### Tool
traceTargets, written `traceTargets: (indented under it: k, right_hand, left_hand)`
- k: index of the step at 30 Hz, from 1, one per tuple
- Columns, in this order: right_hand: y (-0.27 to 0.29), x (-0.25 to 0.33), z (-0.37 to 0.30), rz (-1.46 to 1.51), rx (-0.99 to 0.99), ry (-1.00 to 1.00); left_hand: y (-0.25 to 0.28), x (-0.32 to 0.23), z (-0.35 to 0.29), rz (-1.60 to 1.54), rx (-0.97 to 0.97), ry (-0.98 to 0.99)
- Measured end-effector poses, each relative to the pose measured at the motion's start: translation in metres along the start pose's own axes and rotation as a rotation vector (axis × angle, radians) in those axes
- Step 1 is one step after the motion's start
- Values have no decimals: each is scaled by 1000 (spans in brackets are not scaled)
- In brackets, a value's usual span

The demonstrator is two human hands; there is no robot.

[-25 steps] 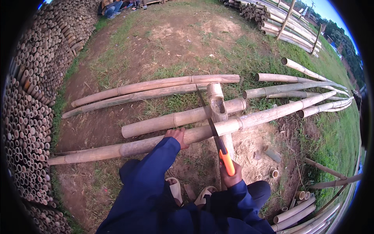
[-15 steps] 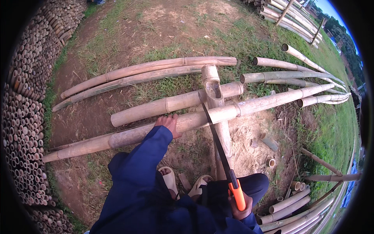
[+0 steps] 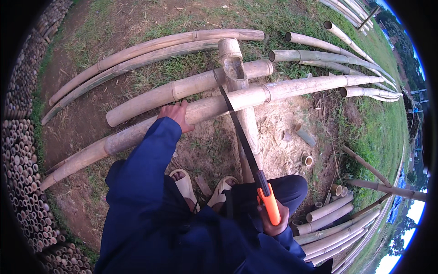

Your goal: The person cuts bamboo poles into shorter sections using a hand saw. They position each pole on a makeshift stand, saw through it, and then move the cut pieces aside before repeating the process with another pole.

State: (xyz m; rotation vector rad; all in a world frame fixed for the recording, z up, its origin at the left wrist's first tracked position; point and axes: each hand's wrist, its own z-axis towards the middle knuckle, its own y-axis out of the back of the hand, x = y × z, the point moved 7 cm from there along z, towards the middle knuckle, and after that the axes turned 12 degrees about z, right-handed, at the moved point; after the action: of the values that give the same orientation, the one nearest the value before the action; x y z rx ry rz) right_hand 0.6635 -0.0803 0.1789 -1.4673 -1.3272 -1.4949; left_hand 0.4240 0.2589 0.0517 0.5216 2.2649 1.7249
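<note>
A long bamboo pole (image 3: 292, 90) lies across in front of me, resting on a notched bamboo support (image 3: 248, 121). My left hand (image 3: 177, 116) is wrapped over the top of this pole, left of the support. My right hand (image 3: 275, 220) is closed round the orange handle of a handsaw (image 3: 244, 137) near my right knee. The saw's dark blade slants up and away, lying across the pole just left of the support. Behind the held pole, a shorter, thick bamboo pole (image 3: 150, 102) lies against the support.
Two bamboo poles (image 3: 150, 45) lie farther back on grass and soil. More long poles (image 3: 319, 56) spread to the right. Stacked cut bamboo pieces (image 3: 22, 160) line the left. Short offcuts (image 3: 305, 135) lie on sawdust, and several poles (image 3: 337, 237) are piled at the lower right.
The whole view has shifted, so the poles sit higher and further left in the picture. Both hands keep their grips, and the saw blade stays across the pole.
</note>
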Motion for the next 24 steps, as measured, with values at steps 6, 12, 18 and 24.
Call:
traceTargets:
  k: [6,12,18,24]
  right_hand:
    - [-57,-36,138,97,17,101]
    - [7,-10,0,40,-10,-173]
    - [-28,-29,82,4,10,50]
    - [-35,-20,81,16,12,79]
  left_hand:
    - [0,-13,11,-5,80,-29]
    - [-7,4,0,-11,16,-3]
    - [-2,-7,15,-41,56,-12]
    - [-1,1,6,-11,51,-29]
